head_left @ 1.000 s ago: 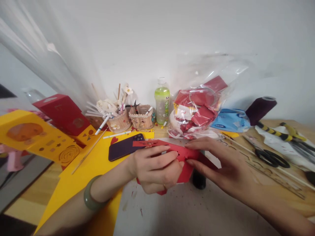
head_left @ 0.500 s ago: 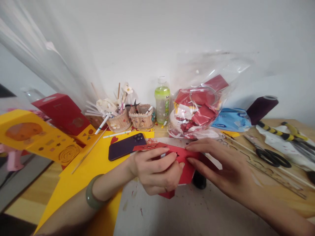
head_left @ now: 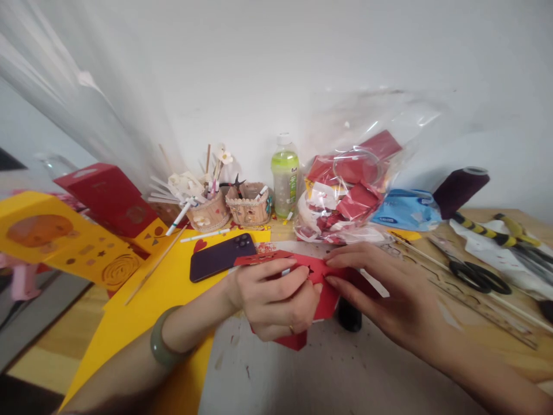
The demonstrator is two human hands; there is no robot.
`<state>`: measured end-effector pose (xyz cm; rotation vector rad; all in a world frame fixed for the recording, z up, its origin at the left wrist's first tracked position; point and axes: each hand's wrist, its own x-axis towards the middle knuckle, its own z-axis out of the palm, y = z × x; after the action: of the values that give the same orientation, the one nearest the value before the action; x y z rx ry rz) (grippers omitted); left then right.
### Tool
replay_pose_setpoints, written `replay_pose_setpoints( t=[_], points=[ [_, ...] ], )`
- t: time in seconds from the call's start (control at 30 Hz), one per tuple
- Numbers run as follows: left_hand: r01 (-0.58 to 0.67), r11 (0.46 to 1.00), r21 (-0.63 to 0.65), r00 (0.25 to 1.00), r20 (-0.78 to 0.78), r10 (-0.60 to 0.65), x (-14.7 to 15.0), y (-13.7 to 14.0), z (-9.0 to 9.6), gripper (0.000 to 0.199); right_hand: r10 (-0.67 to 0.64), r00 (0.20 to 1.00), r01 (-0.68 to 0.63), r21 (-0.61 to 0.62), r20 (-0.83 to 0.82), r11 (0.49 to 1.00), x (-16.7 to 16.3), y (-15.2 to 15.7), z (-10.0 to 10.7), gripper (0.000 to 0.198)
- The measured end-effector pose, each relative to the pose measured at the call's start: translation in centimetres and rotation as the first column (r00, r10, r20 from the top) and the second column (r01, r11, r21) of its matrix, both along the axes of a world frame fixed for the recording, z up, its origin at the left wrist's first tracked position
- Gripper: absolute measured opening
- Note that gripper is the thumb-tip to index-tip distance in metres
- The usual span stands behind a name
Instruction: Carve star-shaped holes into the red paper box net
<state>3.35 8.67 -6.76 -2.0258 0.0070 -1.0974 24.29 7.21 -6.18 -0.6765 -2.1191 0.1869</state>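
A red cut-out card (head_left: pixel 329 295), folded and with a star-shaped hole, is held up over the grey work board (head_left: pixel 242 374). My left hand (head_left: pixel 276 302), wearing a green bangle on its wrist, curls its fingers around the card's left part. Something small and whitish shows by its fingers, too covered to name. With thumb and fingertips, my right hand (head_left: pixel 384 288) grips the card's right side. Below the card, a small black object (head_left: pixel 349 316) lies on the board. The card's underside is hidden.
A dark phone (head_left: pixel 216 262) lies on yellow paper (head_left: pixel 142 323). Behind stand two small baskets (head_left: pixel 209 214), a bottle (head_left: pixel 284 181) and a clear bag (head_left: pixel 349 190) of red paper. Scissors (head_left: pixel 479 276), a wooden ruler (head_left: pixel 488 311) and blue wipes (head_left: pixel 406 210) are to the right.
Both hands stay on the red card, which has tilted and shifted very slightly. The things around it have not moved.
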Motion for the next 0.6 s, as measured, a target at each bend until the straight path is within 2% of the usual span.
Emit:
replay_pose_setpoints(
  t=[0.17,0.33,0.6],
  points=[
    [-0.106,0.986,-0.126,0.989,-0.117,0.091,-0.3,-0.8,0.7,0.015,-0.007,1.000,0.006,0.059,0.017,0.998,0.0,-0.1,-0.2,0.018],
    [-0.005,1.000,-0.023,0.999,-0.036,0.005,-0.2,-0.1,0.1,0.021,-0.032,0.998,0.021,0.183,0.058,0.983,0.0,-0.1,-0.1,0.021],
    [0.021,0.999,-0.043,0.999,-0.043,-0.023,-0.1,0.2,-0.1,0.021,-0.102,0.985,0.048,0.342,0.141,0.939,0.4,0.1,-0.7,0.018]
  ],
)
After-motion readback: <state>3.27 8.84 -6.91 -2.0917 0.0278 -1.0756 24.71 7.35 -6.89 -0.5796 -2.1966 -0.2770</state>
